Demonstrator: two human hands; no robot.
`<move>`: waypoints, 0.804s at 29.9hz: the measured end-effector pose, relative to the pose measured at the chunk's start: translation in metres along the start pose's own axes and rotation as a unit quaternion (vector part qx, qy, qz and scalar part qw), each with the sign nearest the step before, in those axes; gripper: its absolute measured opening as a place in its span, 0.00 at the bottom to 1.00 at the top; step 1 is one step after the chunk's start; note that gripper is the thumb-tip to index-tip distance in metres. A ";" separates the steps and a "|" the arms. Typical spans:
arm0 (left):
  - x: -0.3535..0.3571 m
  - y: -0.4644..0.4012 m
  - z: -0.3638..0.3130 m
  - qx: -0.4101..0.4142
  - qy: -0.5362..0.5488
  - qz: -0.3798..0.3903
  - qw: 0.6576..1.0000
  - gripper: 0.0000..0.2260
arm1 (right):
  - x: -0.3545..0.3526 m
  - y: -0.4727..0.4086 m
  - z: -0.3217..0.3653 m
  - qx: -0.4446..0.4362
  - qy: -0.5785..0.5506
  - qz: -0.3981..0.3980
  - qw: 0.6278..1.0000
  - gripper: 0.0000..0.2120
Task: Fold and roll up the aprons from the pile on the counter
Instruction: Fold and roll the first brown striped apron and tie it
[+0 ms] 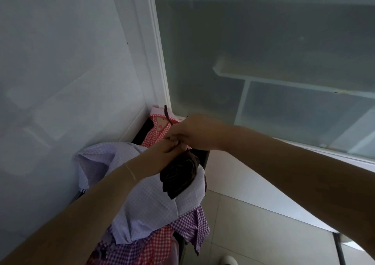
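Checked cotton fills the counter [140, 136] under me: the pile [142, 214] of lilac, purple and red aprons slopes down toward my body, with a pink-and-red one [158, 131] lying flat in the far corner by the wall [60, 62] and frosted window [263, 51]. On top of the lilac cloth hangs the dark brown roll [178, 175], already wound tight, so I judge I am at the tying-off step. Next I need to wrap its strap [166, 113] round the bundle and tuck or knot it without letting the roll loosen. Both forearms reach forward and meet above the roll. My right hand [192, 133] pinches the strap, whose end sticks up past my knuckles; my left hand [162, 149] grips the roll's top, fingers curled in against the right.
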State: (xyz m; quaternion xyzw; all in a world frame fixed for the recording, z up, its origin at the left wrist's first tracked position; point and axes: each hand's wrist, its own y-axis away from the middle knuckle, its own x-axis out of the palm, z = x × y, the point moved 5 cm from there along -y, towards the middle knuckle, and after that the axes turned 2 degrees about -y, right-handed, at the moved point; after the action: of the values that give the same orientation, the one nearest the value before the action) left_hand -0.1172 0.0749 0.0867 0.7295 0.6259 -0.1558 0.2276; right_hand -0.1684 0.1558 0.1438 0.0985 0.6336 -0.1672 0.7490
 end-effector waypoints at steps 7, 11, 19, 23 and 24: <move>-0.001 -0.024 0.005 0.056 -0.169 -0.088 0.980 0.12 | -0.003 -0.004 0.000 0.059 0.064 0.045 0.995 0.11; -0.004 -0.027 0.008 0.007 -0.220 -0.132 0.966 0.17 | 0.007 -0.002 -0.010 0.124 -0.015 0.029 0.992 0.11; -0.015 -0.029 0.010 -0.015 -0.029 -0.128 0.991 0.15 | 0.016 0.016 -0.024 0.218 -0.243 -0.161 0.932 0.18; -0.011 -0.036 0.021 -0.050 0.151 -0.070 0.985 0.18 | 0.019 0.029 -0.026 0.271 -0.324 -0.228 0.877 0.20; -0.013 -0.036 0.024 -0.064 0.191 -0.067 0.977 0.17 | 0.020 0.032 -0.030 0.295 -0.311 -0.224 0.875 0.16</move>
State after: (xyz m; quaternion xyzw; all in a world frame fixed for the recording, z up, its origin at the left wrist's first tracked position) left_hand -0.1535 0.0560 0.0682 0.6865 0.7137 0.0122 0.1388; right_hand -0.1813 0.1933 0.1164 0.1127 0.2948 -0.5317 0.7860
